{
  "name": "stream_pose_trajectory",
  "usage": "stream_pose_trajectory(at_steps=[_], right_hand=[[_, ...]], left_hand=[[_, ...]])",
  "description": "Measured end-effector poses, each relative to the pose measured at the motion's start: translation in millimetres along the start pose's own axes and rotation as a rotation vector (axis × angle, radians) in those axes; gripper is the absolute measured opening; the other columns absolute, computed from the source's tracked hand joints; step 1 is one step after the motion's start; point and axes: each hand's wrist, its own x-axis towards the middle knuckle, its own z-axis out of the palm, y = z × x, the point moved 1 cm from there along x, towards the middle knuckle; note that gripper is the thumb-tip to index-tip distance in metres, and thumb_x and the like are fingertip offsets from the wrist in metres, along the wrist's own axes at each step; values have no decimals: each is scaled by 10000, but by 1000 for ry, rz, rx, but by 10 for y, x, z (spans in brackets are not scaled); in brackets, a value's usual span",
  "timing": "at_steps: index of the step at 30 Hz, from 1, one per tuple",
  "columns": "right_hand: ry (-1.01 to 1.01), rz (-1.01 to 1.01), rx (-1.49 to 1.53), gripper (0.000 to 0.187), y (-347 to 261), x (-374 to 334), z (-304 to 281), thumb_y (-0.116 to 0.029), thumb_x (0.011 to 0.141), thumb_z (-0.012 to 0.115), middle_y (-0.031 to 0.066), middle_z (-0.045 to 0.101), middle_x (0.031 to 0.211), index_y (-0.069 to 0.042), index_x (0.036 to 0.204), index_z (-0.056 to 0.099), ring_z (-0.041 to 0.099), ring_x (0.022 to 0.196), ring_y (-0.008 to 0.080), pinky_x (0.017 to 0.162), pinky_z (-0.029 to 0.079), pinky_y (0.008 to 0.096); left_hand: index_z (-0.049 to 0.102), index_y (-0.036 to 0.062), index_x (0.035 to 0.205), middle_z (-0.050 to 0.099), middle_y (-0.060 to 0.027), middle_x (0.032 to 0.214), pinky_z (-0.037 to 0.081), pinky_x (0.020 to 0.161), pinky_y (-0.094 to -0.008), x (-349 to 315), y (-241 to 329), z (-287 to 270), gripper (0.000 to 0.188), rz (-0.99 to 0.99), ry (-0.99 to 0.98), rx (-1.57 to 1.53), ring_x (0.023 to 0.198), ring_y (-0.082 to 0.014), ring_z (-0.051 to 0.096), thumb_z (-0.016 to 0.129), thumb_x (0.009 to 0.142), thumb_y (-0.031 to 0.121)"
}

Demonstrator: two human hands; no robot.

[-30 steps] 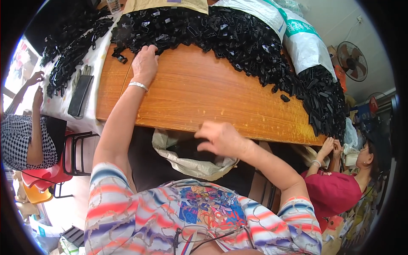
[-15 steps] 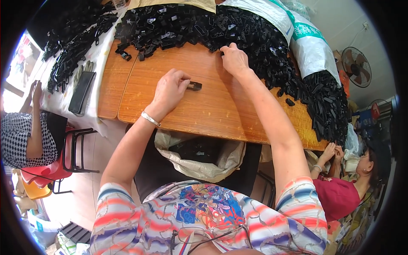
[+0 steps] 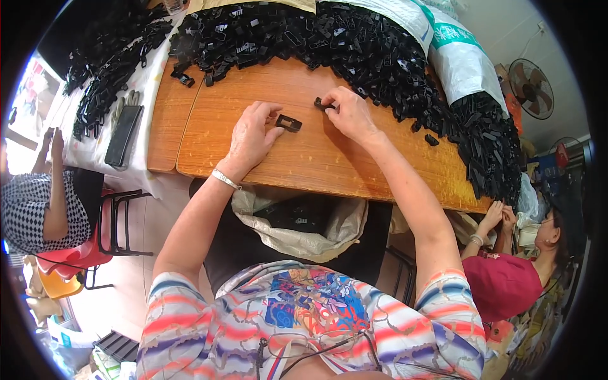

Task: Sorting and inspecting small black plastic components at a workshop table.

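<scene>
Between the thumb and fingers of my left hand is a small black rectangular plastic frame with an opening through it, held just over the wooden table. My right hand, to the right and slightly farther off, pinches another small black plastic piece; its far part is covered by my fingers. Beyond both hands lies a large heap of similar black plastic parts, curving along the table's far side and down its right side.
An open woven sack sits at my lap below the table edge. White sacks stand behind the heap. A phone lies on the white cloth at left. Co-workers sit left and right; a fan stands far right.
My right hand has drawn back from the heap toward me, bringing a black piece with it. The frame in my left hand has turned so that its opening shows.
</scene>
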Motion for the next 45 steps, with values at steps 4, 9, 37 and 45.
stream_pose_trajectory(at_steps=[4, 9, 37, 45], right_hand=[[90, -26, 64, 191, -22, -78, 42, -58, 770, 718, 136, 667, 920, -8, 949, 675, 678, 808, 274, 746, 532, 374], [40, -39, -23, 202, -132, -84, 56, -23, 772, 715, 149, 660, 954, 5, 963, 657, 686, 807, 264, 743, 535, 359], [63, -30, 110, 161, -696, -239, 256, -21, 741, 714, 156, 634, 891, -8, 896, 673, 641, 830, 336, 736, 516, 413], [30, -3, 107, 144, -654, -251, 267, -37, 745, 725, 152, 628, 880, -9, 881, 684, 639, 832, 338, 737, 515, 419]], left_hand=[[638, 24, 1073, 601, -121, 1008, 502, 849, -360, 15, 26, -13, 296, 33, -16, 109, 980, -288, 595, 725, 791, 38], [643, 38, 1062, 595, -116, 992, 492, 844, -377, 33, 3, 10, 285, 48, -48, 145, 980, -299, 586, 729, 791, 63], [662, 45, 999, 611, -105, 949, 497, 810, -390, -2, -52, 12, 261, -12, -69, 66, 937, -307, 599, 750, 755, 69], [722, 6, 931, 671, -142, 838, 510, 724, -359, 132, -11, -93, 253, -109, -163, -70, 763, -266, 645, 693, 859, 248]])
